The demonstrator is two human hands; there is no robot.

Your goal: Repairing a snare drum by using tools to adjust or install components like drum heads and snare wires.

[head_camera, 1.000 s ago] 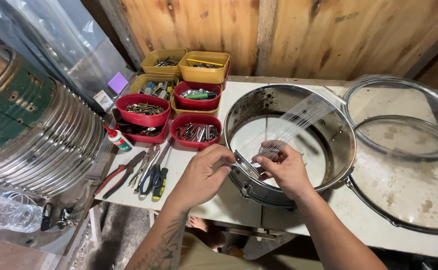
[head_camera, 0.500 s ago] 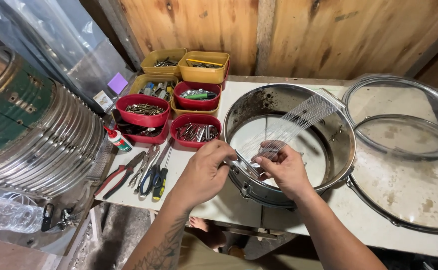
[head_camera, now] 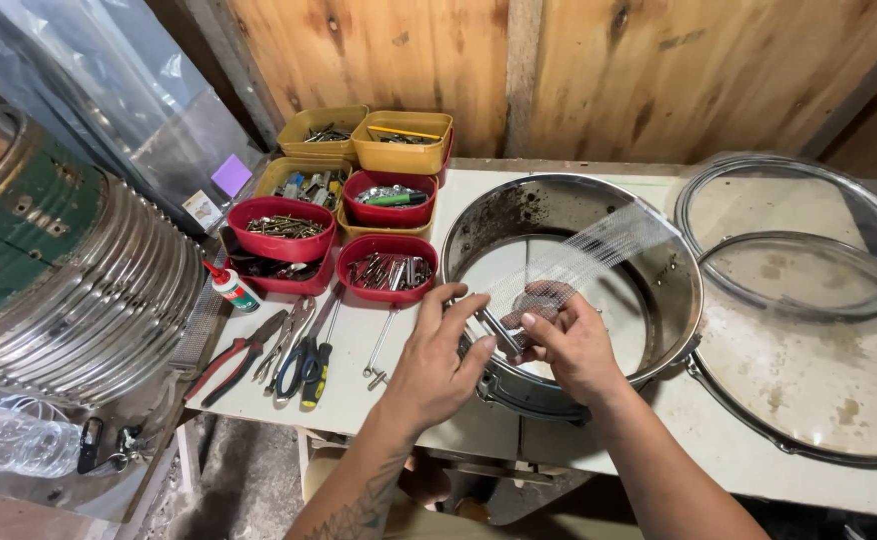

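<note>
I am looking at a shiny silver drum shell (head_camera: 659,250), its inside speckled with brown rust. Red tubs (head_camera: 281,232) and mustard-yellow tubs (head_camera: 402,140) are showing beside it on a cream surface (head_camera: 359,370) that is stained brown. Pliers (head_camera: 229,362) are showing red handles, another pair (head_camera: 309,365) blue and yellow. The wall (head_camera: 599,70) is glowing orange-brown.
</note>
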